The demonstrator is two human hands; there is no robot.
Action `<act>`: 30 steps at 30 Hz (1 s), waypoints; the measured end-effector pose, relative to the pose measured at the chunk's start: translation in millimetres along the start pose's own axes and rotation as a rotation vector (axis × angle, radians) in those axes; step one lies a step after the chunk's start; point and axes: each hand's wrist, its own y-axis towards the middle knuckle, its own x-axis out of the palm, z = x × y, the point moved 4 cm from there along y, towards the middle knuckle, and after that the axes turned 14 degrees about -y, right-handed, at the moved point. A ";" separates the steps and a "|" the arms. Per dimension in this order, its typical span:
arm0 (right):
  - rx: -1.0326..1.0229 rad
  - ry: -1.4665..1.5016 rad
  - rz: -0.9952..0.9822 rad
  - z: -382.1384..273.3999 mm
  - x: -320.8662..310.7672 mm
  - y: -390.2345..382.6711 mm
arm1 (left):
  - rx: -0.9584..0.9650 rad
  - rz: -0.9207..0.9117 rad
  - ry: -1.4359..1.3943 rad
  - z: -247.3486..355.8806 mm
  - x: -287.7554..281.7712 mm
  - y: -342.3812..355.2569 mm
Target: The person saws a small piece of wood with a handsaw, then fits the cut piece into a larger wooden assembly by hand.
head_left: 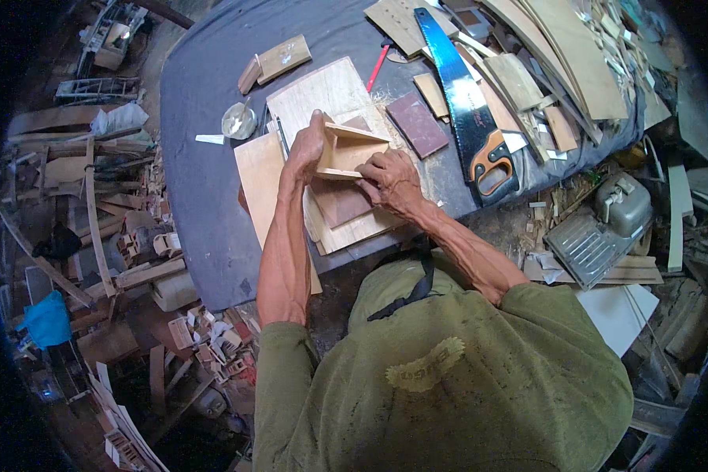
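Observation:
A small open wooden box [344, 171], made of thin pale boards, is tilted between my hands over the stacked plywood. My left hand [308, 148] is closed round its left end, thumb up along the upper edge. At its right end my right hand [393, 182] has curled fingers pressed on the near board; the fingertips are partly hidden. Under the box lies a flat reddish-brown piece [337, 206] on a pale plywood board [362, 230]. A thin pencil-like stick [282, 135] lies beside my left hand.
Right of my hands are a reddish-brown rectangle [417, 124], a handsaw [468, 106] and piled wood offcuts [519, 79]. A red-handled tool [378, 68] lies beyond. Left are a small tub [239, 121] and wood blocks [285, 57]. A metal sink [598, 228] and scrap wood cover the floor.

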 end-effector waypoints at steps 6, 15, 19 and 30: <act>0.022 -0.001 -0.016 0.1 -0.4 1.0 | -0.044 -0.045 -0.016 -8.9 -1.8 9.2; 0.232 0.280 0.031 15.3 -21.0 -5.5 | -0.093 -0.063 -0.096 -5.6 -0.5 1.6; 0.169 0.116 0.082 28.9 -31.3 8.2 | -0.056 -0.018 -0.098 -10.9 -3.7 2.3; 0.655 0.448 -0.063 70.0 -14.4 7.4 | -0.010 0.022 -0.075 -10.3 -4.6 6.7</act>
